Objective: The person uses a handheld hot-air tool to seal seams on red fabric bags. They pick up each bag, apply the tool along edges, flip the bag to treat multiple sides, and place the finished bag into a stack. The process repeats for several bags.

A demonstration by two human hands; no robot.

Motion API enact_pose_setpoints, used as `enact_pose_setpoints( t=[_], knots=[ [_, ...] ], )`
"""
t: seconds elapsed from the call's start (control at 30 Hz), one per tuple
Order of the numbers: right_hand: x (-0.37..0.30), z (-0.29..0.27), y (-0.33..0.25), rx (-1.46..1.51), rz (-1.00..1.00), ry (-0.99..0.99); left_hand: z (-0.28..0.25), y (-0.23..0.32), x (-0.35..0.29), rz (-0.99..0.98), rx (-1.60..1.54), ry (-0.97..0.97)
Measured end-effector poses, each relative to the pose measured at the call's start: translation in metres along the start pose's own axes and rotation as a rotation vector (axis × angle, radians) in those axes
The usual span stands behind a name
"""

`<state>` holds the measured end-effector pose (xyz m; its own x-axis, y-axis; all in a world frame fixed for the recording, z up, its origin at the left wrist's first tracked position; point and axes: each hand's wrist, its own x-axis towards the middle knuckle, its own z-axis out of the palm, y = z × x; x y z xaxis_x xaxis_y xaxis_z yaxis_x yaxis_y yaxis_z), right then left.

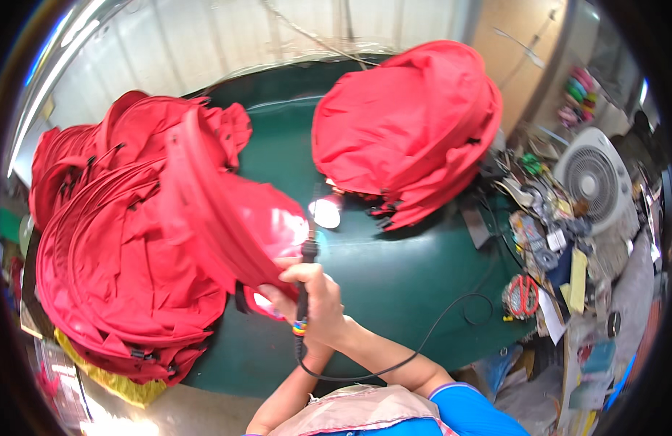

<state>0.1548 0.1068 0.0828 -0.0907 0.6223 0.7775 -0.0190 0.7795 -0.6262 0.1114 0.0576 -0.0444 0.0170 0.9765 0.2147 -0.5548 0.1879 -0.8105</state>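
Observation:
My right hand (320, 294) is closed round the black handle of a corded tool (304, 291) that looks like a soldering iron. Its thin tip points away from me, beside a red backpack (205, 211) that is lifted and tilted. Partly hidden behind the right hand, my left hand (278, 299) grips the backpack's lower edge. A multicoloured band (299, 328) circles the tool near its cable (394, 373), which loops to the right over the green tabletop (394, 283).
Red backpacks (110, 269) are heaped at the left, and another red backpack pile (408, 123) stands at the far right. A small lit lamp (326, 212) shines mid-table. Red-handled scissors (523, 296), clutter and a white fan (596, 182) crowd the right side.

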Motion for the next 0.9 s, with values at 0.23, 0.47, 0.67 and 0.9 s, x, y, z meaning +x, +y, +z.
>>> enact_pose_setpoints(
  t=[0.23,0.47,0.67,0.9],
  knots=[
    [-0.002,-0.010,0.018,-0.032,-0.093,0.042,0.027,-0.018,-0.014,0.563,1.941,0.460],
    [0.039,-0.076,-0.014,-0.072,-0.242,0.473,0.102,-0.046,0.031,0.847,1.966,-0.300],
    [0.055,-0.091,0.079,-0.400,-0.026,0.490,0.062,-0.029,0.095,0.576,1.920,-0.028],
    [0.035,-0.088,0.137,-0.379,-0.060,0.294,0.049,-0.013,0.089,0.069,1.855,0.373]
  ],
)
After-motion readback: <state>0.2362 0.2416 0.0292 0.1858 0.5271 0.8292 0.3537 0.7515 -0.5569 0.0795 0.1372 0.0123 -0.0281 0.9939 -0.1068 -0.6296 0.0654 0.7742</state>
